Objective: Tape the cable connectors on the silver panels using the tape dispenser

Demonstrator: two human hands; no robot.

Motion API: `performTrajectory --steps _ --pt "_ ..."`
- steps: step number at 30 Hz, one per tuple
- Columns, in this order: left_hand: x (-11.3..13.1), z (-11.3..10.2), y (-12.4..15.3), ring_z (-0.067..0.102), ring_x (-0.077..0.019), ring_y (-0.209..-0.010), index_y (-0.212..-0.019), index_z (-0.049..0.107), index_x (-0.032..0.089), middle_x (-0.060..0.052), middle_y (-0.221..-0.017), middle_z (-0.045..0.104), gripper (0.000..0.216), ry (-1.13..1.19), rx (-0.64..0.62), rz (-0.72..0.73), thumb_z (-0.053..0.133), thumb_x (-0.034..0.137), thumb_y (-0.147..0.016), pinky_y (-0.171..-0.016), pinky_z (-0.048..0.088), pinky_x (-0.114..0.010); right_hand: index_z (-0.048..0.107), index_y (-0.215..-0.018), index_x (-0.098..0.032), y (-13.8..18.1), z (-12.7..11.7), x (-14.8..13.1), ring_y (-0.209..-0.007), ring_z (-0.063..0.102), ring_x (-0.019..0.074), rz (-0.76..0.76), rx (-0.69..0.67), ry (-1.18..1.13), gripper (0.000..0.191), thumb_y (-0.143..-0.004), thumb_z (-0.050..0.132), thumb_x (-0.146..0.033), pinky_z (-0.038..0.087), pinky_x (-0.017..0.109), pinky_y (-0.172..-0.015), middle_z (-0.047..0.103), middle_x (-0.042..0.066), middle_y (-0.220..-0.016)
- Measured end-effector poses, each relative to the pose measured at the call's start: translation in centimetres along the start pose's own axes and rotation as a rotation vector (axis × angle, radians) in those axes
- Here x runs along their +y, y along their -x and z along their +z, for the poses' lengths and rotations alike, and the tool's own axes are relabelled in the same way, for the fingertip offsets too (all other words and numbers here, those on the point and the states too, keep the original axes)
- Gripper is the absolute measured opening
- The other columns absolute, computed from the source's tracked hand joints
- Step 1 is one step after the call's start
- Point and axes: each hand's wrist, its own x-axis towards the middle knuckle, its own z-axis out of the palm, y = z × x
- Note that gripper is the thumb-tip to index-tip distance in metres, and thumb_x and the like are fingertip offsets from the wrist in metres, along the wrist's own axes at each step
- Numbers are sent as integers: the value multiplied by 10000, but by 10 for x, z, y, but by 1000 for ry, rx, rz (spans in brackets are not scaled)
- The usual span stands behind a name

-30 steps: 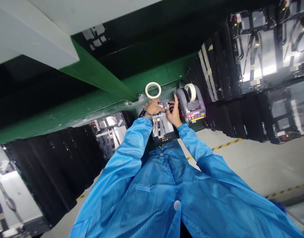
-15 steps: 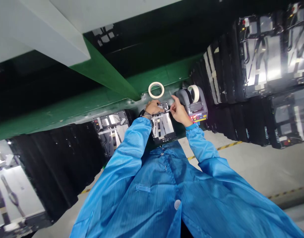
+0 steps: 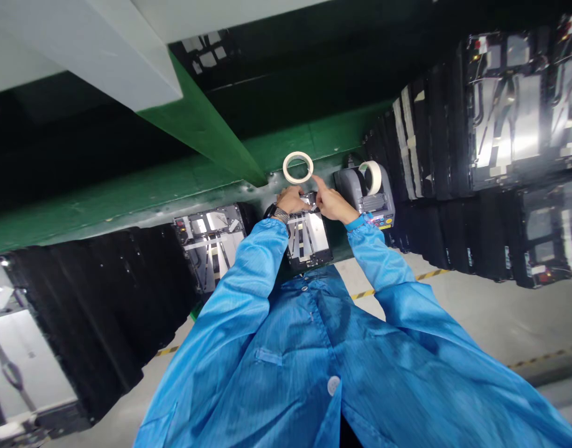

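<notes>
Clock set on the flat unit (image 3: 317,231), lying before the body, 12 toward the top of the view.

Left hand (image 3: 290,200): on the unit's 11 o'clock corner, fingers bent, thumb laid inward; probably braced there to steady the unit. Cannot tell pressing from gripping.

Right hand (image 3: 331,202): at 1 o'clock, index finger stretched upward, other fingers folded low near the unit's upper edge. Fingertip just beside the loose tape roll (image 3: 295,180); contact uncertain. Too small to make out anything on the fingertip.

Tape roll lying flat near 12 o'clock, apparently kept within reach of both hands and off the unit's face.

At 2 o'clock, a grey tape dispenser (image 3: 353,184) with mounted roll (image 3: 376,179), control panel toward the body; likely set there for short reaches by the right hand.

At 9, a second unit (image 3: 210,244), face up, well apart. Beyond, at 8, a black stack (image 3: 103,305); at 3, dark stacked units (image 3: 458,221), seemingly parked outward to leave elbow room.
</notes>
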Motion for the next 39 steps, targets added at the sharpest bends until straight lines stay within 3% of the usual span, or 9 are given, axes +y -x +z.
performTrajectory --steps 13,19,23,26,31,35,39 --pt "2 0 3 617 -339 -1331 -1324 706 191 -133 -1418 703 693 -25 7 7 941 416 -713 -1100 493 -432 134 -1718 -154 4 5 3 -817 699 265 28 13 -109 1003 -857 647 -139 594 441 -888 738 42 -900" --pt "3 -1 5 613 -329 -1327 -1317 702 173 -140 -1421 694 677 -23 10 2 945 393 -724 -1119 470 -443 70 -1732 -159 2 9 -2 -854 701 275 49 23 -22 1053 -864 665 -139 587 423 -884 752 59 -926" --pt "1 -1 3 615 -328 -1329 -1311 716 262 -103 -1390 708 680 -10 -2 0 945 428 -693 -1107 496 -448 14 -1737 -171 4 9 -9 -893 718 293 61 19 47 1100 -876 698 -164 583 420 -893 770 77 -962" --pt "-1 0 1 617 -339 -1316 -1299 727 315 -95 -1349 726 675 -21 -2 2 938 453 -673 -1104 505 -482 -28 -1736 -156 4 8 -15 -956 732 327 84 10 127 1124 -881 702 -160 578 424 -889 785 116 -1026" --pt "-3 3 -2 622 -352 -1309 -1305 729 303 -107 -1350 729 719 -31 18 2 940 458 -635 -1103 507 -498 -60 -1728 -118 2 5 -27 -1055 738 379 123 0 213 1156 -904 744 -224 570 437 -905 783 194 -1130" --pt "-3 4 -2 620 -356 -1321 -1302 735 288 -119 -1379 722 701 -44 28 2 935 453 -650 -1090 515 -485 12 -1738 -154 -7 3 -28 -1079 740 395 128 17 277 1205 -865 834 -264 572 447 -920 759 220 -1198" --pt "-3 5 -3 609 -348 -1355 -1348 708 246 -125 -1426 704 765 -64 19 -2 943 497 -665 -1134 482 -468 197 -1726 -183 -17 -2 -11 -1061 737 416 238 83 283 1346 -658 1004 -315 590 468 -910 665 263 -1354"
